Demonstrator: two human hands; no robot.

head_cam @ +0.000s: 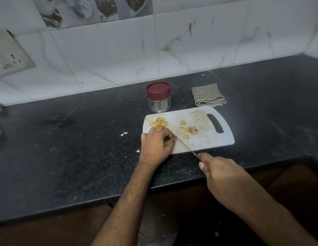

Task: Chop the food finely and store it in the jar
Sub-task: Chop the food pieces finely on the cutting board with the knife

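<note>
The chopped food [159, 122], a small yellow heap, lies at the left end of a white plastic cutting board [204, 141] in the middle of the frame; some larger pieces [189, 130] lie near the board's centre. The left hand [157, 141] is curled beside the heap, fingers tucked under. The right hand [220, 173] grips a thin knife [183, 143]. Just behind the board stands the clear jar [159, 97] with a dark red lid, closed. A checked folded cloth [208, 95] lies to its right. The worktop [74, 148] is black speckled stone; behind it is a wall [119, 50] of white marbled tiles.
</note>
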